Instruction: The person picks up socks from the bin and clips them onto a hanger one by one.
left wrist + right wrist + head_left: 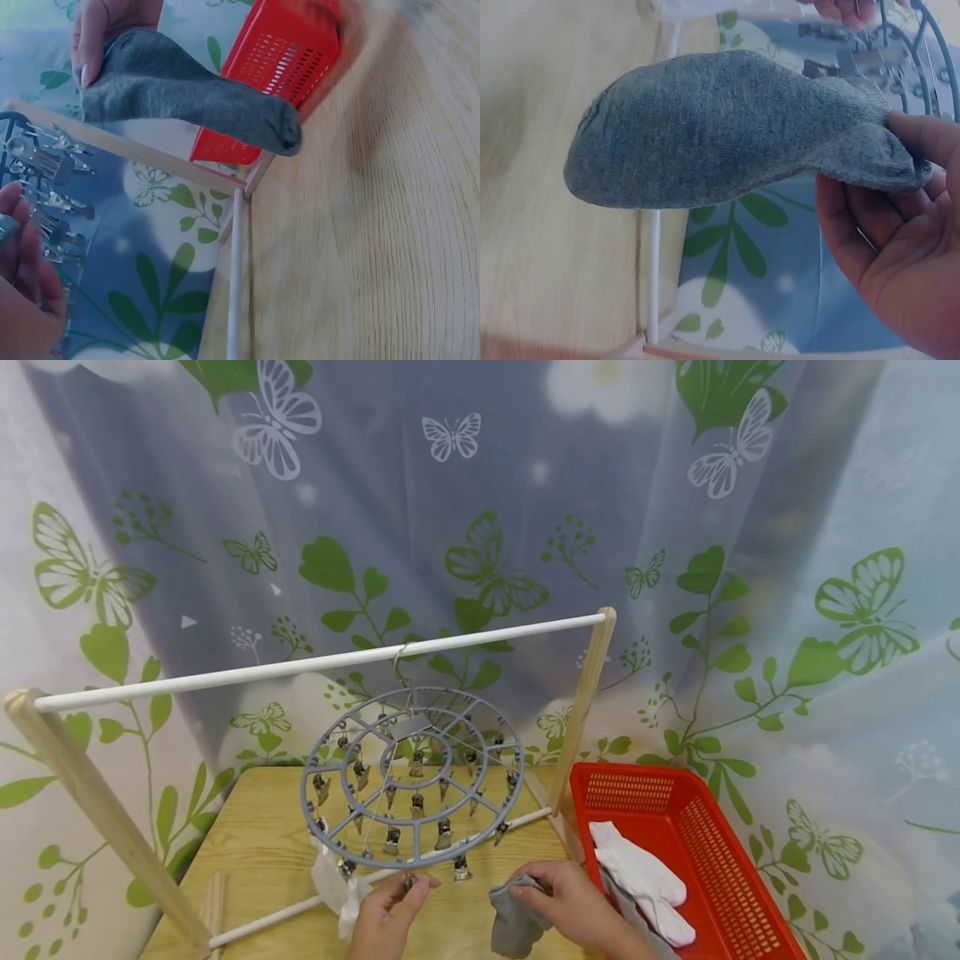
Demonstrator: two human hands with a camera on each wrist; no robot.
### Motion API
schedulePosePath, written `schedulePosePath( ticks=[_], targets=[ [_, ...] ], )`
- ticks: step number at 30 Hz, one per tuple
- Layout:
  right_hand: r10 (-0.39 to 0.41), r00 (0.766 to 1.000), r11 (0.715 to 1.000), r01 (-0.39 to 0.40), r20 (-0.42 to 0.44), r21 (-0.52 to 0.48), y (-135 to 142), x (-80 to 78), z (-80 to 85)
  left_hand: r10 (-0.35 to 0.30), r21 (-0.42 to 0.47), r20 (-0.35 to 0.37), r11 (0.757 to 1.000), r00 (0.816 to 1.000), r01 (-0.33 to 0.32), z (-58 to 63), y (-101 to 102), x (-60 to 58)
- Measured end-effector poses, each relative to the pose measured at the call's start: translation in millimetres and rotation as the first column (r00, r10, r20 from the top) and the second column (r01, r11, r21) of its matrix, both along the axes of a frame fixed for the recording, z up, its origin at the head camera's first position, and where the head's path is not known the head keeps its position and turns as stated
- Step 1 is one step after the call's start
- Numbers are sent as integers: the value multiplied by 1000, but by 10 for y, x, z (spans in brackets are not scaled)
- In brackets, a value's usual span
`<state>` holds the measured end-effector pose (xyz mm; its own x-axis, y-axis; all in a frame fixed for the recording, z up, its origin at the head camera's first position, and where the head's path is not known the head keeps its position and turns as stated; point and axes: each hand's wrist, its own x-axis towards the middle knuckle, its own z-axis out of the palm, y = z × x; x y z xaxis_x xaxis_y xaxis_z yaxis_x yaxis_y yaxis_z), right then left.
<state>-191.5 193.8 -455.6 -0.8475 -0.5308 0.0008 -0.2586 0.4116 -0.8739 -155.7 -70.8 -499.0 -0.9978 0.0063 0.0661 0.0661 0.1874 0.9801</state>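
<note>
A round grey drying hanger (411,862) with metal clips hangs by its hook from a white bar. At its front edge my left hand (386,914) pinches one clip (409,882), mostly covered by the fingers. My right hand (566,902) holds a grey sock (516,920) by its cuff, a little right of the hanger. In the right wrist view the sock (705,135) stretches out from the thumb and fingers, toe away from the hand. White socks (330,881) hang from clips at the hanger's left front.
A wooden stand (581,718) carries the white bar (300,667) above a wood-grain table (255,810). To the right sits a red basket (720,827) with white socks (641,872) and grey cloth inside. Behind hangs a curtain (570,527) with leaves and butterflies.
</note>
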Motion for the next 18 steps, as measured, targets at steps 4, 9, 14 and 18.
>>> schedulePosePath(
  ticks=[4, 9, 14, 18],
  targets=[
    [31, 999, 1000, -31, 9, -3, -87, 26, -51, 28, -31, -43, 999, 999, -29, 7, 36, -17],
    [51, 999, 999, -51, 1, -10, -166, 33, -111, -29, 27, -21, 999, 999, 29, -13, 29, -19],
    [63, 997, 998, -62, 36, -16, -250, 45, -147, -93, 158, 45, 984, 995, 85, -38, 25, -31],
    [48, 994, 999, -48, 100, -6, -317, 57, -155, -131, 197, 55, 973, 990, 118, -34, 37, -37]
  ],
)
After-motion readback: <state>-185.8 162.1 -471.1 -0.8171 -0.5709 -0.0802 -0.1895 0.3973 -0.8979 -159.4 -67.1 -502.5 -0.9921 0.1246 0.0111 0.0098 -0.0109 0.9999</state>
